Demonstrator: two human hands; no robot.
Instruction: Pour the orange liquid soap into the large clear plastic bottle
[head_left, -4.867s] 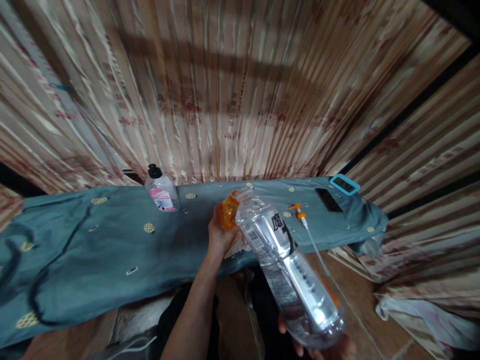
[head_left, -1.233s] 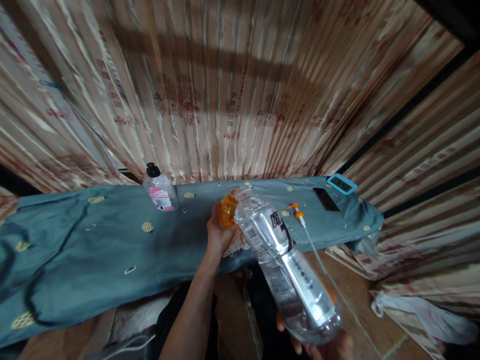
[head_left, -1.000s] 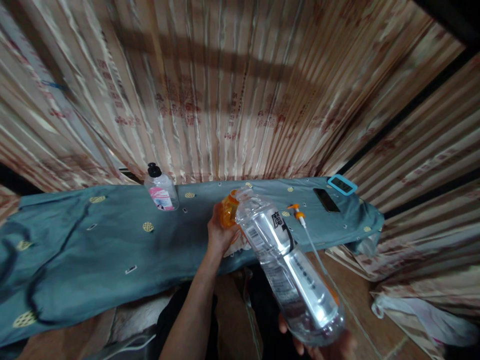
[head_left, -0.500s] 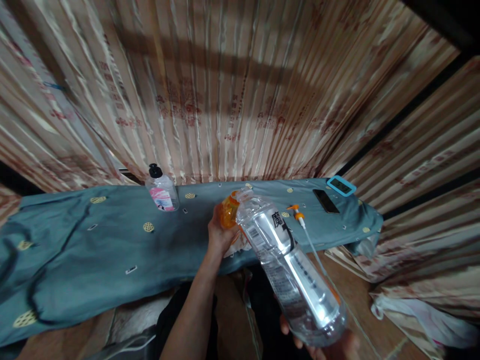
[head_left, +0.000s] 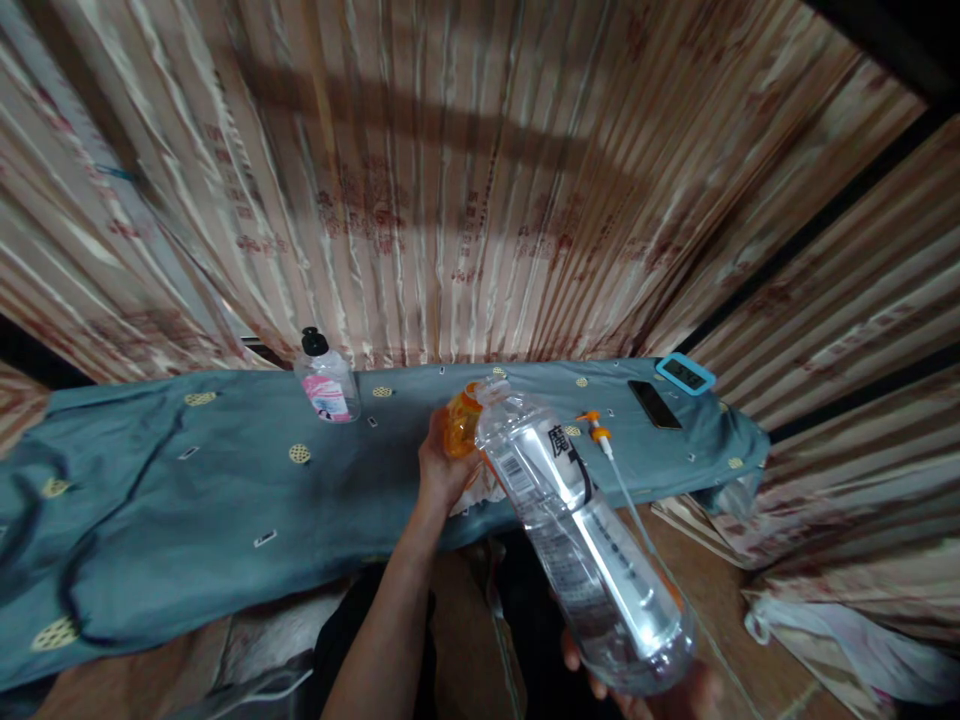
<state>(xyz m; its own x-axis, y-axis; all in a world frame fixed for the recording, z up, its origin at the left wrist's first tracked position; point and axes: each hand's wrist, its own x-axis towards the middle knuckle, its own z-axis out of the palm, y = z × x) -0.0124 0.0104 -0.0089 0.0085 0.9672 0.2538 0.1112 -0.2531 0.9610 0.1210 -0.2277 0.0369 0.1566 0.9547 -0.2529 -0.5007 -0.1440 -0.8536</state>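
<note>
My left hand (head_left: 441, 465) is wrapped round an orange bottle (head_left: 460, 428) above the cloth-covered surface. A large clear plastic bottle (head_left: 577, 540) with a silver label and dark lettering is tilted, its neck end up at the orange bottle's mouth. Whether the two mouths touch, I cannot tell. Under the clear bottle's base, my right hand (head_left: 637, 700) grips it, partly hidden and cut off by the frame's lower edge. Just right of the clear bottle lies an orange-and-white pump head (head_left: 598, 432) with a long thin tube.
Blue-green patterned cloth (head_left: 225, 490) covers the long surface. A clear bottle with a black cap and pink label (head_left: 328, 390) stands at left. A dark phone (head_left: 654, 404) and a blue-framed digital clock (head_left: 685, 374) lie at right. Pleated curtains (head_left: 420, 180) hang behind.
Both hands hold their bottles in nearly the same pose. The whole view has shifted very slightly; nothing has been taken up or let go.
</note>
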